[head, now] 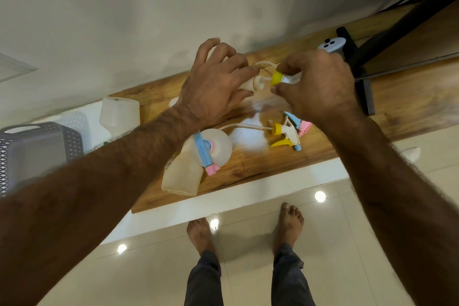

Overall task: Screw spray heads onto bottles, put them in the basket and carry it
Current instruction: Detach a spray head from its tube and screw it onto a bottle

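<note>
My right hand (320,84) pinches a spray head with a yellow collar (277,78), its thin tube curling toward a clear bottle's neck (258,81). My left hand (213,84) is spread over that bottle, fingers apart, touching it; the bottle's body is mostly hidden. A bottle with a blue and pink spray head (211,148) stands on the wooden table (347,136). Beside it lies another clear bottle (181,176). A loose yellow and white spray head (285,135) and a blue and pink one (301,124) lie to the right. The grey basket (37,149) is at the left.
A clear bottle (119,114) stands at the table's left end near the basket. A pale blue controller (331,45) and a black stand (360,57) sit at the back right. My bare feet (290,221) are on the tiled floor below the table edge.
</note>
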The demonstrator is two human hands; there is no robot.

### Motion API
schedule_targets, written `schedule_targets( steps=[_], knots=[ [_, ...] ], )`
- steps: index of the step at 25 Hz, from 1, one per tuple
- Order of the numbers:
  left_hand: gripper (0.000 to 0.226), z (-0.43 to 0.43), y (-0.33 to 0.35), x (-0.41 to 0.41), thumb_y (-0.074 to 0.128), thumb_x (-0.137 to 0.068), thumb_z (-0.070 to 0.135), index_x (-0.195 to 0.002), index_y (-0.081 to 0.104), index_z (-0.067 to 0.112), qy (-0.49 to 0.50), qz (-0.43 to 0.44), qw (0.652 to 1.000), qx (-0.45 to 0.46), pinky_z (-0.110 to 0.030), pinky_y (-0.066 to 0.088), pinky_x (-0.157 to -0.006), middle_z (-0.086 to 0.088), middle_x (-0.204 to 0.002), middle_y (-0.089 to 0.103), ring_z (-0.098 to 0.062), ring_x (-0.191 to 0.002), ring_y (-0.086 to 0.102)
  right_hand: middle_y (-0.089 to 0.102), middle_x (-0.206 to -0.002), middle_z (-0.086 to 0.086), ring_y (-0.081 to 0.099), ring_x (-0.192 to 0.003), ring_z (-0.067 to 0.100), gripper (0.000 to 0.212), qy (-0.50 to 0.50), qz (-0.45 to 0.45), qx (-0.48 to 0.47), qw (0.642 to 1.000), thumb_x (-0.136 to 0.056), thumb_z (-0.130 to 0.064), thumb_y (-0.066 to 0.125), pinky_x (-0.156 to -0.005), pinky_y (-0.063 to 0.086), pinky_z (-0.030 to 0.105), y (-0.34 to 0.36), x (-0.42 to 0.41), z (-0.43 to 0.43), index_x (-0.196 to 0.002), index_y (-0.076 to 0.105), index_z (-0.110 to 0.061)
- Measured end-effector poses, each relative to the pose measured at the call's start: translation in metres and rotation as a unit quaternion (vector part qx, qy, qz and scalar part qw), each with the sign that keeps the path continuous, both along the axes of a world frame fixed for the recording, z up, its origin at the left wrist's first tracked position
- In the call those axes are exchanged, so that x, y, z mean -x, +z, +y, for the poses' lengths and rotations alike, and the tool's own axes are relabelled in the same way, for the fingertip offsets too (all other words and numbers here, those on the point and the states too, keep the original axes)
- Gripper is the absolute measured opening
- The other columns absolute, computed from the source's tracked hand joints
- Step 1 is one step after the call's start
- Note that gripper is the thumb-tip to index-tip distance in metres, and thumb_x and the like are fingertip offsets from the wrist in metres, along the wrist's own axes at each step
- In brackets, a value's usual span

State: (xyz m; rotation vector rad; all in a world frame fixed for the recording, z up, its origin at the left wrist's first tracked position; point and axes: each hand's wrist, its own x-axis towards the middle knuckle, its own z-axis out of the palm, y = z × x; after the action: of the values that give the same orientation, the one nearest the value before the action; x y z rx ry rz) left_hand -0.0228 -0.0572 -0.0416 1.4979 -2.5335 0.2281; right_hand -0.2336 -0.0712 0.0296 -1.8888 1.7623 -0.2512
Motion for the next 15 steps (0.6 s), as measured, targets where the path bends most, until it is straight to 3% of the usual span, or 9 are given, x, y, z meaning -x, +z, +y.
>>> schedule_targets(
  steps=[5, 9, 15],
  knots=[
    [0.040, 0.009, -0.002, 0.007, 0.068, -0.091, 0.040, -0.123, 0.070, 0.017, 0.014, 0.020, 1.000, -0.008, -0.057, 0.038, -0.112, -0.004, -0.110, 0.070, -0.033, -0.108, 0.062, 0.076, -0.118, 0.002, 0.068, -0.109, 0.025, 0.041, 0.075, 0.042, 0.005, 0.996, -0.083, -0.039, 0.081, -0.097, 0.054, 0.052, -0.005, -0.007, -0.001, -0.121, 0.073, -0.024],
    [0.041, 0.013, -0.003, 0.008, 0.066, -0.092, 0.043, -0.123, 0.070, 0.016, 0.035, 0.036, 0.999, -0.007, -0.057, 0.040, -0.110, -0.005, -0.111, 0.070, -0.032, -0.108, 0.063, 0.074, -0.110, -0.003, 0.066, -0.100, 0.017, 0.035, 0.076, -0.006, -0.022, 0.997, -0.080, -0.037, 0.084, -0.088, 0.057, 0.041, -0.005, -0.004, -0.005, -0.111, 0.072, -0.025],
    [0.041, 0.016, 0.003, 0.013, 0.065, -0.094, 0.046, -0.123, 0.071, 0.018, 0.048, 0.080, 0.996, -0.016, -0.053, 0.040, -0.107, -0.003, -0.110, 0.070, -0.030, -0.108, 0.061, 0.073, -0.103, -0.004, 0.066, -0.099, 0.015, 0.027, 0.040, -0.109, -0.047, 0.992, -0.077, -0.036, 0.086, -0.083, 0.057, 0.038, -0.004, 0.002, -0.007, -0.100, 0.077, -0.024]
  ],
)
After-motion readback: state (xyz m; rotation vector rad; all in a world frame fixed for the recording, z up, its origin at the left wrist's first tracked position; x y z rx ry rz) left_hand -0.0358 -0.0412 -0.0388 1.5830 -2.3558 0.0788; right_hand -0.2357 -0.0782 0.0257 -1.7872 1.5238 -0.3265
